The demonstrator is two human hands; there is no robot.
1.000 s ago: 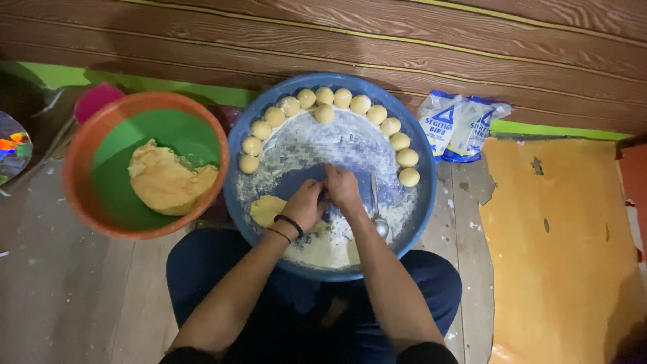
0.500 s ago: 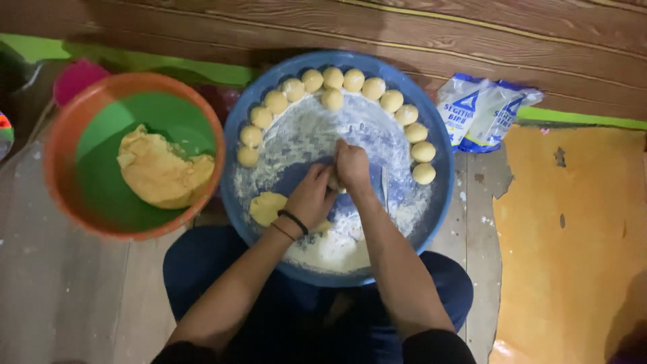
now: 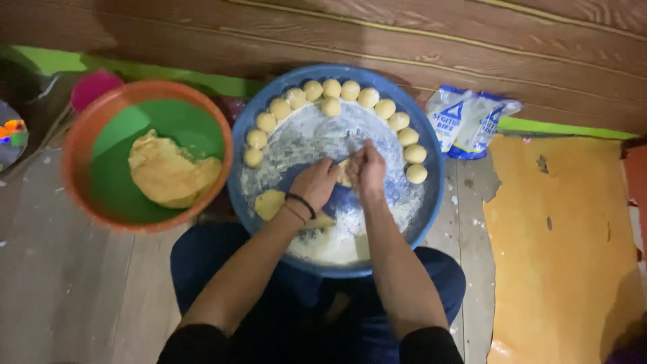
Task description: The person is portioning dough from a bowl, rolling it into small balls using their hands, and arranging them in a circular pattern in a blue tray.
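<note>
A round blue tray dusted with white flour lies over my lap. Several small yellow dough balls line its far rim in an arc. Over the tray's middle, my left hand and my right hand are closed together around a small piece of dough that shows between them. A flat lump of yellow dough rests on the tray just left of my left wrist, which wears a black band. A heap of flour lies at the tray's near edge.
Left of the tray stands an orange bowl with a green inside, holding a large mass of yellow dough. A white and blue flour bag lies at the right, by a wooden wall. An orange mat covers the floor on the right.
Both hands stay together over the tray's middle, working the dough piece. The view has shifted slightly, so tray and bowl sit a little differently in frame.
</note>
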